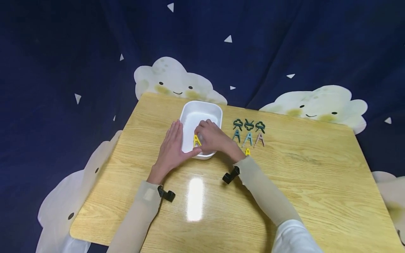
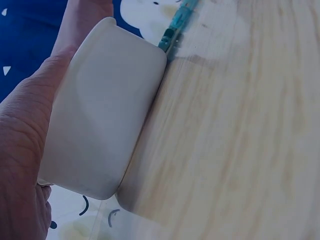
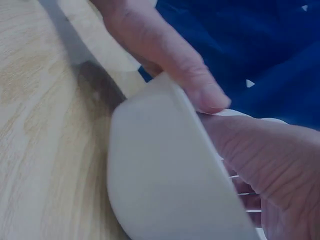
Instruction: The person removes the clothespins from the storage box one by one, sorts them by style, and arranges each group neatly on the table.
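A white plastic tub point(image 1: 190, 116) stands on the table. My left hand point(image 1: 171, 147) lies along its left wall, fingers straight, with the thumb over the near rim. My right hand point(image 1: 213, 137) reaches into the tub, its fingers curled at a yellow clothespin point(image 1: 197, 140), which they pinch near its top end. In the right wrist view the tub wall point(image 3: 155, 165) hides the fingertips and the clothespin. From the left wrist, the tub's outer wall point(image 2: 105, 110) shows beside the palm.
Right of the tub, three dark green clips point(image 1: 249, 125) form a row. Below them lie a teal clothespin point(image 1: 236, 136), a light blue clothespin point(image 1: 248, 138) and a pink clothespin point(image 1: 259, 139). Another yellow clothespin point(image 1: 247, 151) lies close to the right wrist. A dark blue curtain hangs behind the table.
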Motion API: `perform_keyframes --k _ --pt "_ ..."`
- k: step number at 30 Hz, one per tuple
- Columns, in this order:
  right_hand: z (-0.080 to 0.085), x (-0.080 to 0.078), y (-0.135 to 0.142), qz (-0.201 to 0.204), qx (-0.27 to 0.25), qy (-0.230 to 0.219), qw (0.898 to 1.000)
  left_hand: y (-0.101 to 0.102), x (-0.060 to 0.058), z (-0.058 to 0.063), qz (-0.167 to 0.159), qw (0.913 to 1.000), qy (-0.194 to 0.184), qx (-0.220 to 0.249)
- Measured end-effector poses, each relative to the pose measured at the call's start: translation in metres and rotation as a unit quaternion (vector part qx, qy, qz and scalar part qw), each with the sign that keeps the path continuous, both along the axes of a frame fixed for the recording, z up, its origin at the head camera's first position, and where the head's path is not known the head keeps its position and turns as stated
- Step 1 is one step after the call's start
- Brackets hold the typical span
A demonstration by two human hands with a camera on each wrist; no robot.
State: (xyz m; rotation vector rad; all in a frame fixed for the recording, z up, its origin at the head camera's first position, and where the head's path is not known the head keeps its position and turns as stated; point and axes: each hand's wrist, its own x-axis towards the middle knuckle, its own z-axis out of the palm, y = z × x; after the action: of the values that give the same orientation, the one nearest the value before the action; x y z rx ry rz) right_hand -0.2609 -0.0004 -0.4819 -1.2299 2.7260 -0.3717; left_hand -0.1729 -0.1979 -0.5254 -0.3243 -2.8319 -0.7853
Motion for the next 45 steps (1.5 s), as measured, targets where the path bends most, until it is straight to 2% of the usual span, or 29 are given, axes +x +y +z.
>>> perform_keyframes --k 4,9,14,19,25,32,38,45 --pt "0.007 0.001 0.014 -0.018 -0.028 -0.009 0.999 0.0 0.0 -0.001 0.0 1.0 0.004 -0.001" --pt "0.025 0.006 0.036 -0.044 -0.068 -0.016 0.997 0.001 -0.001 -0.001 -0.002 1.0 0.001 0.003" --pt "0.038 0.012 0.06 -0.062 -0.084 0.0 0.995 0.001 -0.001 -0.001 0.004 0.9999 -0.009 0.003" --pt "0.04 0.021 0.084 -0.068 -0.084 0.022 0.994 0.0 0.0 0.0 0.011 0.9998 -0.014 0.008" --pt "0.034 0.036 0.119 -0.099 -0.085 0.017 0.991 0.0 0.0 -0.001 0.013 0.9997 -0.015 0.011" --pt "0.018 0.055 0.171 -0.148 -0.102 0.014 0.984 0.002 0.001 0.002 0.01 0.9998 -0.016 0.01" --pt "0.003 0.063 0.204 -0.184 -0.105 0.011 0.977 0.002 0.0 0.003 0.012 0.9998 -0.016 0.008" --pt "-0.019 0.067 0.229 -0.221 -0.098 0.004 0.97 0.003 0.001 0.003 0.009 0.9997 -0.019 0.009"
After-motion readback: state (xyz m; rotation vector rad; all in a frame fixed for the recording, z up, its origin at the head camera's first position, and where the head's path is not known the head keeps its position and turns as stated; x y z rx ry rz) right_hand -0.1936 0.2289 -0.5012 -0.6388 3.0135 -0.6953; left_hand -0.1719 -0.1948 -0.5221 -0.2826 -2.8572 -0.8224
